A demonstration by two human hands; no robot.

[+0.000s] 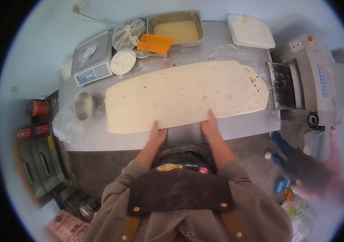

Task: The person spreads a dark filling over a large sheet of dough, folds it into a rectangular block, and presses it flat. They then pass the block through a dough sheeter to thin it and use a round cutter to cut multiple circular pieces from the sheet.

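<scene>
A long, pale sheet of rolled dough (188,92) lies across the metal table, dotted with small dark specks that are densest near its right end. At its near edge my left hand (158,135) pinches the dough, thumb on top and fingers tucked beneath. Further right along that edge, my right hand (210,126) grips it the same way. The fingers of both hands are mostly hidden under the sheet.
Along the back of the table (216,50) stand a digital scale (93,60), a bowl of white powder (123,61), an orange scraper sheet (155,43), a deep metal pan (176,28) and a white tub (250,31). A roller machine (311,80) adjoins the right end. Another person (309,169) is at lower right.
</scene>
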